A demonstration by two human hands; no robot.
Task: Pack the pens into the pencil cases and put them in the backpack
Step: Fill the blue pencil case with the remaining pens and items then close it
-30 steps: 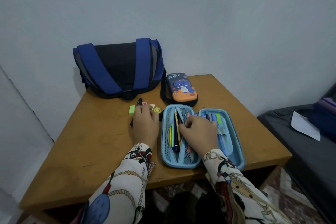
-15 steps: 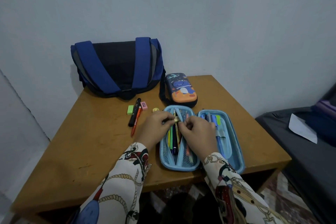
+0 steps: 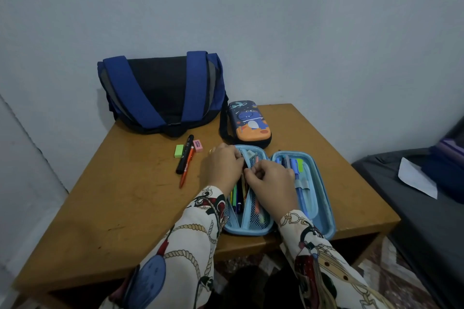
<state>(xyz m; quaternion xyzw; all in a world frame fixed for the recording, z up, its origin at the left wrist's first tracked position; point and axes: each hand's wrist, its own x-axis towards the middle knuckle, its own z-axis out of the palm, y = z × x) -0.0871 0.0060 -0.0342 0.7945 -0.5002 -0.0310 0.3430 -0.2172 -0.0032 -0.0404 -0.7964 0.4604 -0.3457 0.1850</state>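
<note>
A light blue pencil case [image 3: 322, 208] lies open at the table's front edge. Its left half has a mesh pocket [image 3: 253, 213] with several pens in it, and more pens sit in the right half. My left hand [image 3: 224, 168] and right hand [image 3: 272, 183] meet over the left half, fingers curled, pinching the pocket's blue edge. A black marker [image 3: 185, 155] and an orange pen [image 3: 186, 170] lie loose to the left. A shut dinosaur pencil case [image 3: 251, 121] lies behind. The blue backpack [image 3: 160, 98] stands at the back.
A green eraser [image 3: 179, 151] and a pink eraser [image 3: 198, 145] lie beside the marker. The wooden table [image 3: 125, 208] stands in a corner against the wall. To the right is a dark grey bed with a white paper [image 3: 416, 179].
My left hand has left the loose pens and erasers and moved right to the open case. It now joins my right hand at the mesh pocket's edge.
</note>
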